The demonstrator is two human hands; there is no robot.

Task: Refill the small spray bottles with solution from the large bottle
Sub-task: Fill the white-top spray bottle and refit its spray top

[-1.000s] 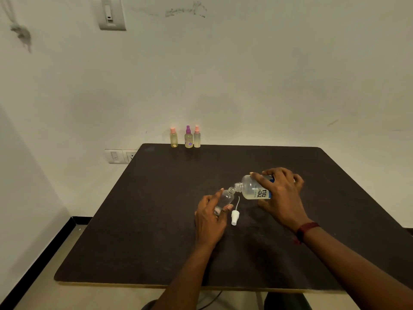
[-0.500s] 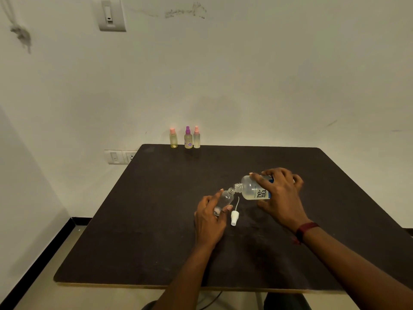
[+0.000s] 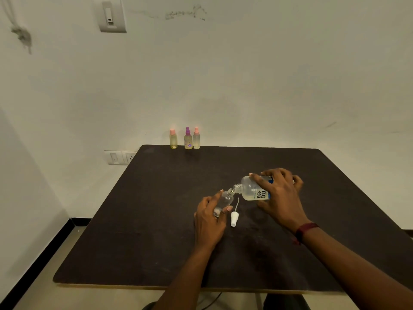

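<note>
Nothing has visibly moved since the earlier frames. The left hand [image 3: 209, 220] grips the small bottle [image 3: 224, 199], fingers and thumb curled round its body, and tilts it toward 1 o'clock just right of the table [image 3: 134, 231] centre. The right hand [image 3: 279, 198], fingers curled over the large bottle [image 3: 251, 191], holds it tipped at 3 o'clock of the small bottle, with the two necks meeting. The spray head [image 3: 234, 218] lies at 5 o'clock of the small bottle. Three bottles [image 3: 188, 139] stand at the table's 11 o'clock edge.

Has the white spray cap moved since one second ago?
No. The white spray cap lies at the same spot on the table, unchanged relative to the three small spray bottles.
</note>
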